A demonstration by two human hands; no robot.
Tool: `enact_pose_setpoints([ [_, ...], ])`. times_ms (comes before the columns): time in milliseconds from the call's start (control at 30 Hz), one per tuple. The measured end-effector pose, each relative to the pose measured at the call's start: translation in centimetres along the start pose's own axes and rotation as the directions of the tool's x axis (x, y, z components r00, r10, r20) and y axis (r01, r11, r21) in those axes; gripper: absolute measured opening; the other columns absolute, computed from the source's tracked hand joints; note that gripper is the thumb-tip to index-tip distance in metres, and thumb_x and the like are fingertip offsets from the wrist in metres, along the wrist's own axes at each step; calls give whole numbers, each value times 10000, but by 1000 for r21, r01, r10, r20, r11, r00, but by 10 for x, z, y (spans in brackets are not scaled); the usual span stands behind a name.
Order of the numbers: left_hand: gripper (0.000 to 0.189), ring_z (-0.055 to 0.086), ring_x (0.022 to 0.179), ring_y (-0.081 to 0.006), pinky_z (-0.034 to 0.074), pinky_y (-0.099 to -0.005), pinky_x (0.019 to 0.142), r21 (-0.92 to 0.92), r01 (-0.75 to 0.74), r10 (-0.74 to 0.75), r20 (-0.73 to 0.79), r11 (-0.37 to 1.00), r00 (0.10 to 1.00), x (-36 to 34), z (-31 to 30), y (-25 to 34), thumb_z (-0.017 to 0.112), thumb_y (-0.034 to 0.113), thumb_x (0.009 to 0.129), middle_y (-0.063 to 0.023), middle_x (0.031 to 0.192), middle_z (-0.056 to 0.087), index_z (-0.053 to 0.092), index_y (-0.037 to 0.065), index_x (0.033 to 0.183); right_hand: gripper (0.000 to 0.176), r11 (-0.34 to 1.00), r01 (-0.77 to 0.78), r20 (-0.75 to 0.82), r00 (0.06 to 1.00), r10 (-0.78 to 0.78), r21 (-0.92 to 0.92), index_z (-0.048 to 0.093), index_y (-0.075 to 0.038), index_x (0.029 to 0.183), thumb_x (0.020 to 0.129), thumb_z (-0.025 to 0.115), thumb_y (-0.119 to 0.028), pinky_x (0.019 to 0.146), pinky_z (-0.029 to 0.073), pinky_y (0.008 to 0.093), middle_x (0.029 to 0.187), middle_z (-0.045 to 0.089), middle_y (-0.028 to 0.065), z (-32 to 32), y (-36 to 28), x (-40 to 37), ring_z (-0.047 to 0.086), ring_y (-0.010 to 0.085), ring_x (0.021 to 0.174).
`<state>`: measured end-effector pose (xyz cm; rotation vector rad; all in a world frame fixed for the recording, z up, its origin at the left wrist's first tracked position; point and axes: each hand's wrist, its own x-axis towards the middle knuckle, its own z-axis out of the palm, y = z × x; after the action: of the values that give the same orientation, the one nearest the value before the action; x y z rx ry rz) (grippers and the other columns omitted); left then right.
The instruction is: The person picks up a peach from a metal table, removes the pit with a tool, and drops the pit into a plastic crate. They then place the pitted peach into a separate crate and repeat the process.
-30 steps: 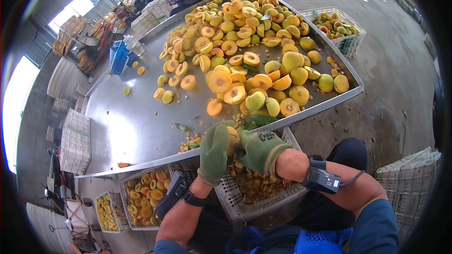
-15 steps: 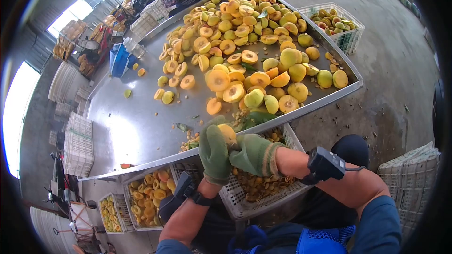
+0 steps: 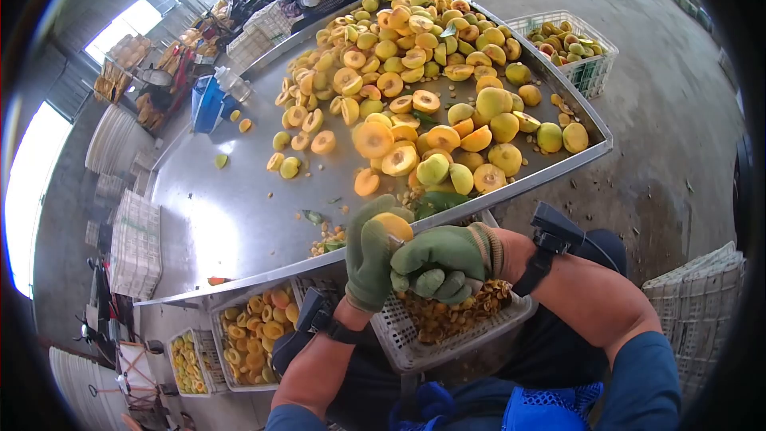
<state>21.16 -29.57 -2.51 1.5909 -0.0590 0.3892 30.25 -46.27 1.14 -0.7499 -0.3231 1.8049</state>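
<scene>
Left hand [image 3: 369,259], green glove, wrapping around peach [image 3: 394,226], fingers closing tight on it. Right hand [image 3: 444,265], gloved too, curling into near-fist, knuckle side pressing against same fruit; contents of fist hidden, can't tell. Peach sitting just off near edge of steel worktop [image 3: 231,215], over white crate [image 3: 423,351] of pits [image 3: 447,315]. Cut peach pile [image 3: 415,88] covering worktop's far right side.
</scene>
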Motion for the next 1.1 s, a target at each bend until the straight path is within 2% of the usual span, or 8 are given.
enact_pose_setpoints([
  [100, 550, 638, 1051, -175, 525, -351, 941, 107, -17, 10, 64, 994, 998, 1, -9, -1, 483, 477, 1076, -108, 1191, 667, 524, 31, 1395, 271, 961, -28, 302, 952, -59, 275, 617, -52, 971, 1031, 502, -289, 272, 314, 223, 549, 470, -41, -20, 16, 13, 381, 58, 333],
  [300, 556, 648, 1035, -172, 528, -334, 925, -13, 106, -101, 183, 994, 978, -6, -10, 15, 486, 475, 1074, -98, 1165, 674, 517, 25, 1398, 335, 887, -75, 531, 822, -204, 456, 627, -14, 1015, 1080, 446, -289, 269, 335, 224, 541, 475, -36, -27, 40, 21, 397, 56, 329],
  [500, 547, 648, 1038, -170, 536, -323, 897, -31, 175, -160, 264, 984, 951, -11, -17, 22, 499, 464, 1071, -95, 1159, 672, 522, 21, 1393, 334, 921, -16, 513, 834, -203, 390, 629, -19, 1004, 1066, 468, -305, 285, 310, 225, 543, 472, -33, -25, 52, 23, 370, 58, 324],
  [600, 423, 595, 1018, -120, 503, -284, 898, -104, 307, -274, 247, 946, 929, -14, -17, 34, 452, 309, 1099, -68, 1187, 628, 556, 1, 1369, 325, 988, 91, 199, 973, -115, 122, 636, -30, 996, 1043, 502, -322, 300, 300, 235, 540, 461, -36, -4, 44, 14, 365, 64, 328],
  [700, 413, 598, 1023, -121, 510, -300, 906, -100, 324, -305, 165, 941, 938, -14, -11, 31, 446, 314, 1102, -75, 1220, 616, 561, 20, 1370, 318, 952, 173, -248, 940, -236, -251, 643, -42, 969, 1023, 526, -333, 315, 309, 245, 530, 447, -40, 26, 42, 11, 371, 71, 335],
  [800, 414, 602, 1056, -140, 514, -317, 929, -230, 317, -273, 201, 920, 941, -18, -12, 16, 438, 312, 1108, -88, 1265, 608, 557, 13, 1369, 326, 978, 173, -121, 975, -187, -117, 648, -43, 946, 1037, 523, -330, 323, 317, 251, 519, 437, -42, 17, 43, 6, 373, 73, 340],
  [933, 503, 613, 1088, -169, 514, -333, 961, -83, 214, -197, 175, 973, 965, -23, -7, 1, 470, 403, 1083, -93, 1252, 623, 527, 8, 1390, 360, 952, 124, 278, 939, -203, 280, 648, -24, 944, 1067, 503, -329, 319, 294, 236, 509, 429, -55, -14, 58, 14, 368, 71, 334],
  [1100, 689, 650, 1085, -195, 545, -365, 960, -289, 324, -274, 201, 901, 941, -21, 2, 9, 487, 616, 1025, -104, 1178, 657, 521, 37, 1396, 364, 958, 180, 250, 939, -235, 223, 640, -11, 931, 1064, 504, -321, 313, 281, 235, 496, 420, -54, -15, 60, 13, 372, 74, 333],
])
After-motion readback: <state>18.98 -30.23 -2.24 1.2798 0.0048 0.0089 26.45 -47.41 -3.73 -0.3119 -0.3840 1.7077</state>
